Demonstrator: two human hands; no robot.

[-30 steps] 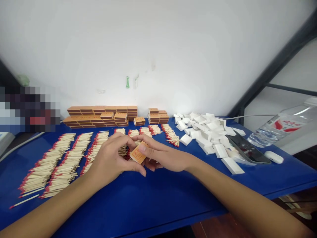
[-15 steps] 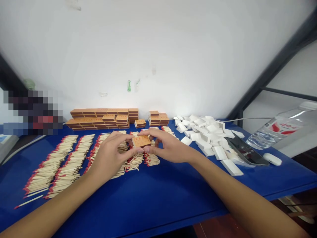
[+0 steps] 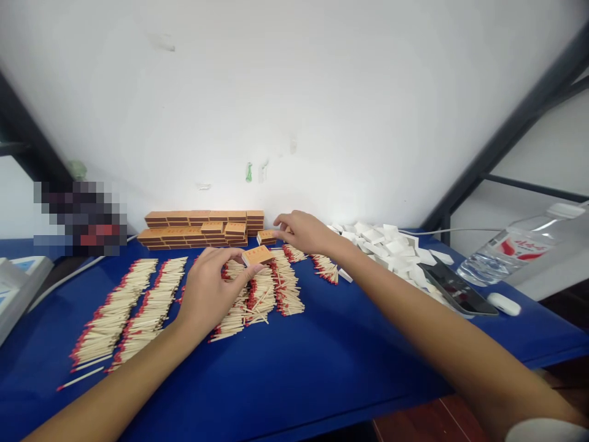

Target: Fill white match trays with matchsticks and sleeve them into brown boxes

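My left hand pinches an orange matchbox between thumb and fingers, above the rows of matches. Farther back, my right hand reaches toward the wall, thumb and forefinger apart with nothing seen between them. Its thumb is right beside a matchbox standing near the wall; whether they touch I cannot tell. The small stack of matchboxes there is hidden behind this hand. Red-tipped matches lie in slanting rows under and around my left hand.
Stacked matchboxes line the wall at left. White box trays are heaped at right, beside a phone, a white earbud case and a tilted water bottle. A cable runs along the left of the blue table.
My right hand has let go of the matchbox and moved back toward the small stack by the wall. My left hand alone keeps the matchbox. The view has shifted slightly.
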